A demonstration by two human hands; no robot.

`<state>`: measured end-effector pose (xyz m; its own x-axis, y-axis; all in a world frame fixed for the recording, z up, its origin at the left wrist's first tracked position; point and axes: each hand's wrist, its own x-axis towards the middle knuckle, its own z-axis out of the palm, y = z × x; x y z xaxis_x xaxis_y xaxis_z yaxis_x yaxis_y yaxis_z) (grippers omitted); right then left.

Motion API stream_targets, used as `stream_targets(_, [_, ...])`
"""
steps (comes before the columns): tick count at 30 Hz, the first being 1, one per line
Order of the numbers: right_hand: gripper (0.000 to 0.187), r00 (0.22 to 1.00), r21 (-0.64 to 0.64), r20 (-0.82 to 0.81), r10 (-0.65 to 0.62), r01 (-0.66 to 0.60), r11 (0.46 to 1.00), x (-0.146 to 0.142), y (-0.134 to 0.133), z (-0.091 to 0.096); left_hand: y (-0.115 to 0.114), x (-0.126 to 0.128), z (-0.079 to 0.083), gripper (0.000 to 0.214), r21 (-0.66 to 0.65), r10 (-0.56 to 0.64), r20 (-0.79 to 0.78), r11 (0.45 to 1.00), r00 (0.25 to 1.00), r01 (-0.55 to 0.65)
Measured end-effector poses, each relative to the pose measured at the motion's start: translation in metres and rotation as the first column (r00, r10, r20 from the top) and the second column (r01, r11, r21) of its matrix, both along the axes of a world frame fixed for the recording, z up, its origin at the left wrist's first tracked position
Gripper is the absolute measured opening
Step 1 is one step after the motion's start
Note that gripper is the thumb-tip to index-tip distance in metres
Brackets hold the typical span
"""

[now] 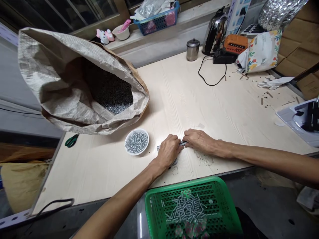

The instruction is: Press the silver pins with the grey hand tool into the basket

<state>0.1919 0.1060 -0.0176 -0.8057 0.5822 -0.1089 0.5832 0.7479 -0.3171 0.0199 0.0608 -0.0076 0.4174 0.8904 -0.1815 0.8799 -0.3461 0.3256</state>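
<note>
- A thin grey metal strip [183, 143] lies low over the table [224, 109], just right of the white bowl [134, 153].
- Its long axis runs roughly sideways, one end towards the bowl, the other away from it, angled slightly to the far side; the hands hide much of its length.
- The left hand [168, 151], the one nearer the bowl, has its fingers curled over the strip, closed on it.
- The right hand [198, 141], farther right of the bowl, pinches the strip's other end between bent fingers.
- The bowl is heaped with small silvery metal pieces [136, 142].
- Beyond the bowl and to its left, a large sack [64, 113] gapes open, similar pieces deep inside.
- Nearer the person than the bowl, and to its right, a green basket [189, 183] holds a loose pile of such pieces.
- Well beyond the bowl, a blue basket [158, 24] holds plastic-wrapped items.
</note>
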Motion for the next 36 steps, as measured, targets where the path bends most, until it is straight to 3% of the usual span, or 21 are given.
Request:
stream_targets(3, [0.012, 0.998, 0.062, -0.063, 0.002, 0.002, 0.998, 0.003, -0.004, 0.002, -0.006, -0.002, 0.000, 0.018, 0.050, 0.077, 0.037, 0.996, 0.996, -0.079])
stream_targets(6, [0.033, 0.980, 0.152, -0.195, 0.037, -0.007, 0.988, 0.004, -0.013, -0.001, -0.022, -0.013, 0.009, 0.038, 0.143, 0.182, 0.214, 0.966, 0.960, -0.215])
stream_targets(8, [0.030, 0.976, 0.165, -0.206, 0.073, -0.039, 0.986, 0.002, -0.020, -0.007, -0.039, -0.024, 0.019, 0.031, 0.159, 0.266, 0.331, 0.930, 0.905, -0.332])
stream_targets(11, [0.010, 0.978, 0.135, -0.192, 0.081, -0.056, 0.989, -0.002, -0.027, -0.018, -0.067, -0.041, 0.032, 0.025, 0.087, 0.447, 0.353, 0.859, 0.822, -0.504])
stream_targets(15, [0.026, 0.948, 0.074, -0.304, 0.091, -0.072, 0.995, -0.002, -0.026, -0.032, -0.092, -0.056, 0.031, 0.025, -0.086, 0.628, 0.279, 0.770, 0.726, -0.632])
stream_targets(18, [0.029, 0.937, 0.044, -0.338, 0.085, -0.074, 0.996, 0.001, -0.024, -0.040, -0.098, -0.060, 0.023, 0.027, -0.180, 0.688, 0.261, 0.724, 0.678, -0.666])
stream_targets(23, [0.028, 0.925, -0.053, -0.379, 0.040, -0.065, 0.996, 0.004, -0.022, -0.044, -0.091, -0.057, 0.016, 0.027, -0.222, 0.710, 0.243, 0.704, 0.661, -0.674])
stream_targets(26, [0.029, 0.894, -0.110, -0.448, 0.004, -0.060, 0.992, 0.009, -0.019, -0.039, -0.087, -0.050, 0.013, 0.027, -0.218, 0.685, 0.234, 0.729, 0.690, -0.649])
stream_targets(29, [0.026, 0.855, -0.150, -0.511, -0.094, 0.019, 0.989, 0.017, -0.009, -0.034, -0.085, -0.042, 0.006, 0.023, -0.087, 0.551, 0.245, 0.832, 0.798, -0.547])
stream_targets(32, [0.022, 0.804, -0.162, -0.557, -0.210, 0.143, 0.976, 0.026, 0.003, -0.032, -0.080, -0.033, -0.005, 0.027, 0.064, 0.302, 0.163, 0.947, 0.939, -0.316])
stream_targets(36, [0.020, 0.778, -0.159, -0.578, -0.245, 0.188, 0.969, 0.032, 0.008, -0.035, -0.070, -0.026, -0.013, 0.021, 0.133, 0.045, -0.022, 0.990, 0.999, -0.042])
